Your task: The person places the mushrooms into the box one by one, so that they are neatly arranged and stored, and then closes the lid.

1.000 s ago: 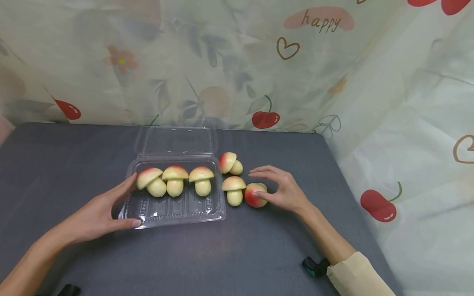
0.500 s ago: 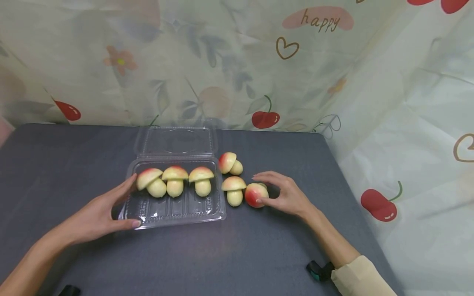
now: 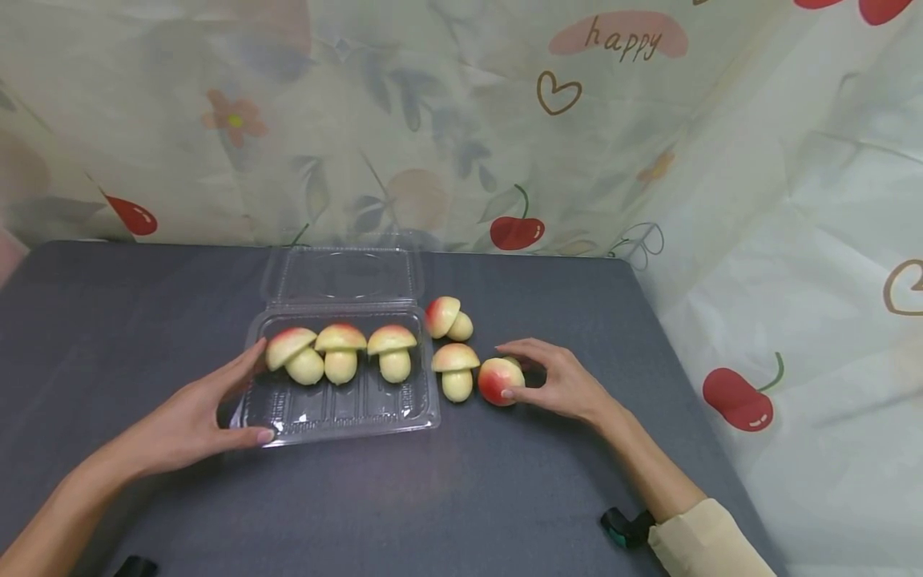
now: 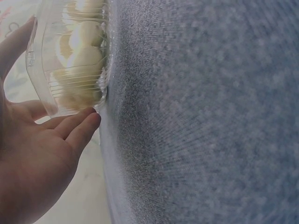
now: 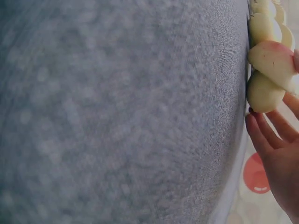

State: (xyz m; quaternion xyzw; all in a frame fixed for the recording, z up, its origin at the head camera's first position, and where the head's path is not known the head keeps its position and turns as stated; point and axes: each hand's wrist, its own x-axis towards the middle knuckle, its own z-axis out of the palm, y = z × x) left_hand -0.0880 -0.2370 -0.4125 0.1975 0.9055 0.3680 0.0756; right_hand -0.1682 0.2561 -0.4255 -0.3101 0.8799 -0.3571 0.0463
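In the head view, my left hand (image 3: 183, 429) holds the left end of a clear plastic container (image 3: 346, 418), thumb at its front corner. Its fingers lie along the end wall in the left wrist view. Three toy mushrooms with red-and-yellow caps stand in a row inside, among them the middle mushroom (image 3: 341, 353). My right hand (image 3: 562, 383) has its thumb on the red cap of another mushroom (image 3: 496, 381) on the table. The right wrist view shows the fingers of that hand (image 5: 285, 161) round the far side, beside the pale stem (image 5: 264, 92).
Two more mushrooms lie right of the container: an upright one (image 3: 456, 373) beside the right hand's mushroom and a tilted one (image 3: 449, 319) behind. The container's lid (image 3: 342, 272) stands folded back. Beyond the grey table (image 3: 404, 513) hangs a printed curtain (image 3: 447, 120).
My right hand has shifted slightly right and toward me, its fingers drawing in round the mushroom, which has turned a little. The left hand and container have stayed still.
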